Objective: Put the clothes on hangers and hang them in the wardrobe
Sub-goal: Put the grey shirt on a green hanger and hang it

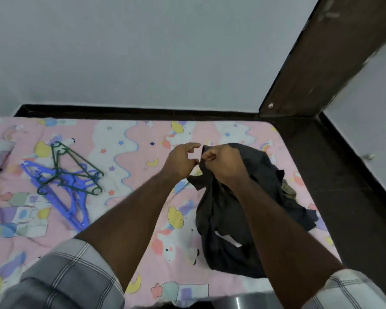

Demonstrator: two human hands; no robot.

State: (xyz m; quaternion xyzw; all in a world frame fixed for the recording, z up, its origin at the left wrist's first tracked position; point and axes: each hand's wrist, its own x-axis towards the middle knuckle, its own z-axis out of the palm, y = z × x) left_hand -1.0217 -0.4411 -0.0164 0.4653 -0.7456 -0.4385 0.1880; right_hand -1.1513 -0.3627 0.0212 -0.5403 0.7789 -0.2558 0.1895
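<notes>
On the bed [143, 134], over a pink sheet with clouds, moons and stars: 2 bare arms reaching out from checked sleeves [71, 273].

Right hand [221, 163]: curled tight, pinching the top edge of a dark cloth [223, 215] and holding it up off the sheet. Rest of the cloth hanging down and bunched under the right arm, touching the bed near its right edge.

Left hand [181, 161]: just beside the right one, fingers bent but spread apart, thumb tip close to the cloth edge. Hard to tell if touching it. Not gripping anything that shows.

More dark clothes [276, 175] piled behind the held cloth, near the right side of the bed, with a bit of brownish-green cloth [289, 190] peeking out at the far side.

Well apart on the left side of the bed: hangers [65, 179] lying flat in a heap, green ones crossed on top of blue ones, hooks toward the wall [143, 52].

Behind the bed: a grey wall with a dark strip along its bottom. At the right: a tall brown wooden panel [321, 63] and dark floor [343, 186] beside the bed.
</notes>
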